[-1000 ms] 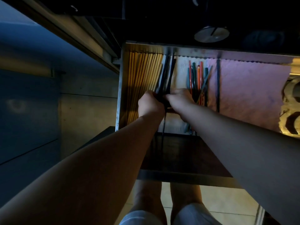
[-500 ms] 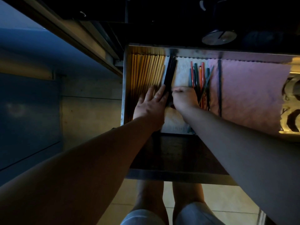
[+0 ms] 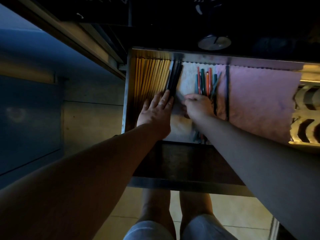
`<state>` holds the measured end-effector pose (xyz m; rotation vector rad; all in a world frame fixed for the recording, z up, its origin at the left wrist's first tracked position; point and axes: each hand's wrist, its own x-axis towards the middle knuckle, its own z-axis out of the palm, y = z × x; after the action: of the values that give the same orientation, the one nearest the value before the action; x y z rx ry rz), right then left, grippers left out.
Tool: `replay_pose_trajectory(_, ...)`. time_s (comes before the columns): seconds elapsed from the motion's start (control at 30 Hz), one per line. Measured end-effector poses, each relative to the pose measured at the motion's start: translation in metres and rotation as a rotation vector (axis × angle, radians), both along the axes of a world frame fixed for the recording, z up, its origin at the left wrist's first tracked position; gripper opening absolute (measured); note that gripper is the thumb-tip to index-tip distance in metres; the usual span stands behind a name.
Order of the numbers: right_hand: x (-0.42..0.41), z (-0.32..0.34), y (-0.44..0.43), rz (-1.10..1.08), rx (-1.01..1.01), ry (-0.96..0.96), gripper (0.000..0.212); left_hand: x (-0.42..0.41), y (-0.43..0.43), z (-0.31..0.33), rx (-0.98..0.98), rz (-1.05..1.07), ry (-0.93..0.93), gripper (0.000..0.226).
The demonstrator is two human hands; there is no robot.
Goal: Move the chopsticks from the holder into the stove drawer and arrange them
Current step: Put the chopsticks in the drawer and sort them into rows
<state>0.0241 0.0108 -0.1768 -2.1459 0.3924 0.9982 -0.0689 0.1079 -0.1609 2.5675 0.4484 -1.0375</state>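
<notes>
Nearest, bare legs over a tiled floor, squared up to the pulled-out drawer so both arms reach in evenly.

Past the drawer's front lip, the left hand: laid flat, fingers straight and together, palm down on the near ends of the wooden chopsticks, fingertips just beside the black chopsticks. Probably placed so as a fence, pinning the pale row and giving the dark bundle a straight edge to line up against.

Just to its right, the right hand: fingers curled, tips pointing left toward the black bundle's near ends over the white cloth. Blurred there; cannot tell whether pinching a stick or only nudging. Likely squaring the ends.

Further in, chopsticks sorted by kind in side-by-side groups: wooden against the left wall, black touching them, coloured chopsticks looser and slightly crossed beyond the right hand, one lone dark chopstick on the pink cloth. Cloths probably there to stop rolling.

Farthest, a stove knob above the drawer's back edge. No holder in sight.
</notes>
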Motion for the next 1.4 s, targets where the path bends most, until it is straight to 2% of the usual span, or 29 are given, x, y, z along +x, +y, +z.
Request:
replay_pose_trajectory(0.17,0.018,-0.004,-0.037,0.056,0.006,-0.08,0.015,0.015,-0.026,0.006,-0.013,0.001,-0.03,0.075)
replay_pose_trajectory(0.3,0.033,-0.006,-0.064,0.043,0.017,-0.073,0.037,0.033,-0.053,0.013,-0.034,0.112,-0.1,0.059)
replay_pose_trajectory(0.43,0.043,-0.003,-0.082,0.073,0.044,-0.063,0.033,0.054,-0.077,0.02,-0.157,0.451,-0.096,0.032)
replay_pose_trajectory(0.6,0.05,-0.007,-0.107,0.133,0.031,-0.093,0.033,0.07,-0.103,0.003,-0.147,0.604,-0.031,0.04)
replay_pose_trajectory(0.67,0.052,-0.007,-0.116,0.214,0.015,-0.174,0.03,0.072,-0.109,-0.004,-0.139,0.672,-0.023,0.044)
replay_pose_trajectory(0.8,0.053,-0.007,-0.135,0.596,-0.11,-0.454,0.02,0.071,-0.116,-0.01,-0.126,0.784,-0.047,0.045)
replay_pose_trajectory(0.93,0.055,-0.008,-0.139,0.794,-0.124,-0.499,0.025,0.069,-0.118,-0.012,-0.133,0.838,-0.089,0.04)
replay_pose_trajectory(1.13,0.06,-0.001,-0.138,0.943,-0.094,-0.515,0.026,0.067,-0.112,-0.021,-0.131,0.902,-0.078,0.026)
replay_pose_trajectory(1.4,0.071,-0.005,-0.136,0.937,-0.033,-0.568,0.017,0.066,-0.111,-0.025,-0.169,0.987,-0.055,0.021)
